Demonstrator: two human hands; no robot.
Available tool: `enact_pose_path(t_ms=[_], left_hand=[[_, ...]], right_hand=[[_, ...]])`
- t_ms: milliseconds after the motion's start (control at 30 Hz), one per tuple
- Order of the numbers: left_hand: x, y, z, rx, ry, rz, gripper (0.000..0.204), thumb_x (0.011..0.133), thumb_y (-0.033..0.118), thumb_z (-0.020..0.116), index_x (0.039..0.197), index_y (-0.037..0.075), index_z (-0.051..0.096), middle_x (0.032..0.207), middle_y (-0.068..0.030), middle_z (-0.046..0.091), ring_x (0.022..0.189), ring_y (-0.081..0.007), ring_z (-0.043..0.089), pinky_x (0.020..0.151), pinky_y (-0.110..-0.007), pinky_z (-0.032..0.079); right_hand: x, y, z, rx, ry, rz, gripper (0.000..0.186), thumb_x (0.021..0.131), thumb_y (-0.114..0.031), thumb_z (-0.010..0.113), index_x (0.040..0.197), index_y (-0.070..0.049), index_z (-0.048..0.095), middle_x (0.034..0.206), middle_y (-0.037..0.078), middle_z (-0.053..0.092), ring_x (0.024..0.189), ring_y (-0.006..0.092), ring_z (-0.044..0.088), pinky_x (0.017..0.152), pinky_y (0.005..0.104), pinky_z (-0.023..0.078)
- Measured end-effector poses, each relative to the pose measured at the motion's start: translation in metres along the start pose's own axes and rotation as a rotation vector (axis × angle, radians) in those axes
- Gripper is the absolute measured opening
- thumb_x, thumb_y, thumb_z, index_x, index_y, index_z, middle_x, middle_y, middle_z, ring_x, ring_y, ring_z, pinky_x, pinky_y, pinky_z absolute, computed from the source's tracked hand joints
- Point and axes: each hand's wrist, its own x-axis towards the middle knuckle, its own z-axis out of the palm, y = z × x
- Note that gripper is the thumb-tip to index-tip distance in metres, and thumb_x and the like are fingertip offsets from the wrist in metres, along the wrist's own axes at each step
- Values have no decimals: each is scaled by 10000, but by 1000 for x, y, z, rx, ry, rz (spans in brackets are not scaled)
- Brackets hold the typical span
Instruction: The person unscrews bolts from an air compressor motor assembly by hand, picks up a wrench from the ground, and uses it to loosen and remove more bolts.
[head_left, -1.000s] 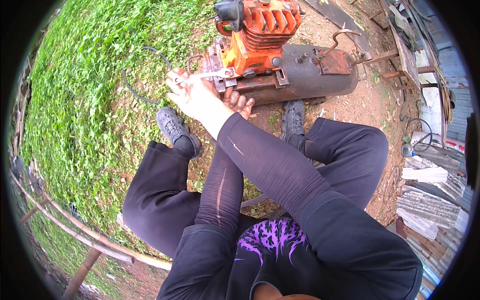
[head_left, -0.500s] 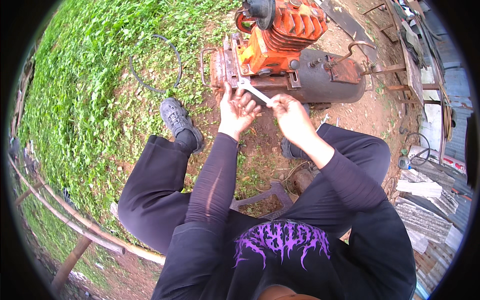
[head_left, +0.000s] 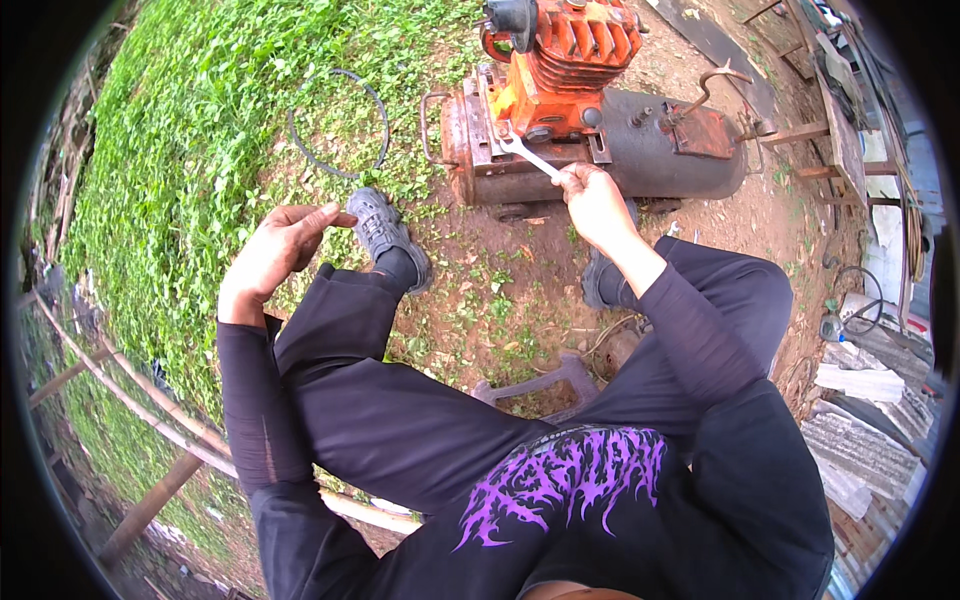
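Observation:
My right hand (head_left: 592, 200) grips a silver wrench (head_left: 527, 155) whose far end rests on the base of the orange compressor pump (head_left: 560, 60). The pump sits on a rusty grey tank (head_left: 640, 155) lying on bare dirt. My left hand (head_left: 280, 245) hangs over my left knee, fingers loosely apart, holding nothing, close to my grey left shoe (head_left: 385, 235). I am seated with black trousers and long black sleeves.
A thin black ring-shaped belt (head_left: 335, 125) lies on the grass at the left. Wooden poles (head_left: 140, 400) run along the lower left. Planks and corrugated sheets (head_left: 860, 420) pile up at the right. A grey metal part (head_left: 545, 385) sits between my legs.
My left hand has let go of the wrench and dropped back to my left knee. My right hand now holds the wrench alone against the compressor.

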Motion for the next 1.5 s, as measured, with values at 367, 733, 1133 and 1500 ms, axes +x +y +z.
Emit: enact_pose_path(t_ms=[367, 733, 1133, 1500], left_hand=[[50, -10, -3, 328, 179, 72, 436, 943, 355, 635, 1175, -10, 689, 1109, -185, 717, 1034, -234, 677, 952, -349, 480], [75, -18, -18, 165, 201, 145, 372, 968, 327, 586, 1119, 17, 726, 818, -48, 652, 682, -118, 487, 657, -285, 427], [94, 8, -12, 82, 237, 120, 422, 1013, 375, 533, 1022, -4, 717, 595, 43, 432, 546, -77, 382, 526, -276, 316], [66, -1, -26, 143, 260, 68, 425, 972, 400, 574, 1033, 11, 732, 825, -144, 675, 796, -224, 608, 798, -355, 479]], right_hand=[[-4, -9, 44, 199, 26, 118, 253, 994, -131, 475, 992, 31, 669, 930, 203, 683, 883, 276, 653, 821, 361, 489], [1, -15, 73, 483, 91, 288, 276, 1002, -153, 456, 790, -33, 585, 696, 32, 536, 645, 124, 473, 608, 337, 412], [15, -80, 209, 1188, 542, 356, 161, 974, -126, 419, 852, -60, 501, 795, 20, 457, 744, 148, 465, 722, 288, 409], [8, -99, 167, 1411, -171, 540, 173, 1039, -265, 448, 912, -162, 392, 642, -29, 379, 513, 99, 330, 454, 291, 277]])
